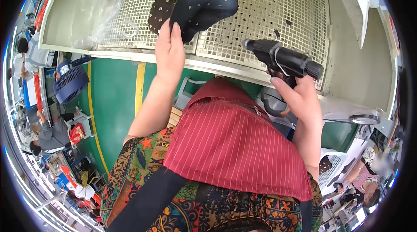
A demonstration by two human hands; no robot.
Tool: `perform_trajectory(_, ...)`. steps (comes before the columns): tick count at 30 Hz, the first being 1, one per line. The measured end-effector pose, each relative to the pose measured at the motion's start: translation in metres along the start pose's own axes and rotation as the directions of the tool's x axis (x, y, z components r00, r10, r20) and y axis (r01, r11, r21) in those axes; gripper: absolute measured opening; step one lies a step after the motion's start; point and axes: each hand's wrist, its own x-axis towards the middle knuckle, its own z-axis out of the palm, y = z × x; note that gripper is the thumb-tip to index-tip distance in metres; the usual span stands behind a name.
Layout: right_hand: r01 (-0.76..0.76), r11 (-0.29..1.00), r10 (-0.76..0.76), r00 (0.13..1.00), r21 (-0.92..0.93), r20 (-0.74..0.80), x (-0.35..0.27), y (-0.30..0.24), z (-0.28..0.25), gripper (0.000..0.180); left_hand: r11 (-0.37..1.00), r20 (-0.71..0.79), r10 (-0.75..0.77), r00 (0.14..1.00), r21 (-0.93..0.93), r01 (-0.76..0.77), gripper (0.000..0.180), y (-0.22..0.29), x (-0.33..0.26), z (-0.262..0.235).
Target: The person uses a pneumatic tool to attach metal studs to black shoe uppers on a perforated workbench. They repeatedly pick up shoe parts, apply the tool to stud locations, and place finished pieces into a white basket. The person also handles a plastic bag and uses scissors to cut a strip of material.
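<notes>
**Spray gun levelled at a studded shoe piece over the mesh bench**

The person stands at a white booth whose floor is a perforated mesh grating [278, 10]. The left hand [169, 52] is raised, fingers flat and pinching the lower edge of a dark navy shoe-upper piece [206, 0] dotted with small metal studs; the piece hangs above the grating, its long axis running up and to the right from the fingers. Behind it, touching or nearly so, lies a brown studded piece [160, 13] on the mesh.

The right hand [299, 97] is clenched around the grip of a black spray gun [282, 58]. The gun's barrel lies roughly level, nozzle pointing left toward the navy piece, which sits up and to the left of the nozzle, a clear gap between them. The left hand is the nearer one to the piece.

A crumpled clear plastic bag [102, 6] rests in the booth's left corner. A red striped apron [234, 145] covers the person's front. Below left, a blue fan [69, 82] stands on the green floor beside a yellow line [140, 88]. No labels can be made out.
</notes>
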Motion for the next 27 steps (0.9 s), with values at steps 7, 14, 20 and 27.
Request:
perform_trajectory(7, 0.136, 0.982, -0.12, 0.985, -0.132, 0.124, 0.04, -0.007, 0.033, 0.036, 0.994, -0.085, -0.016, 0.996, -0.112, 0.007, 0.032, 0.002, -0.009, -0.003)
perform_trajectory(14, -0.383, 0.902, 0.353, 0.92, 0.201, 0.169, 0.065, 0.046, -0.001, 0.031, 0.998, -0.129, 0.057, 0.99, -0.025, -0.061, 0.03, 0.007, 0.008, -0.01)
perform_trajectory(20, -0.444, 0.867, 0.425, 0.896, -0.225, -0.127, 0.061, 0.081, -0.038, 0.027, 0.997, -0.101, 0.009, 0.995, -0.079, -0.017, 0.029, 0.012, 0.016, -0.01)
perform_trajectory(27, 0.189, 0.816, -0.278, 0.957, -0.546, -0.085, 0.058, 0.014, 0.029, 0.024, 0.997, -0.093, 0.004, 0.996, -0.082, -0.012, 0.029, 0.005, 0.02, -0.006)
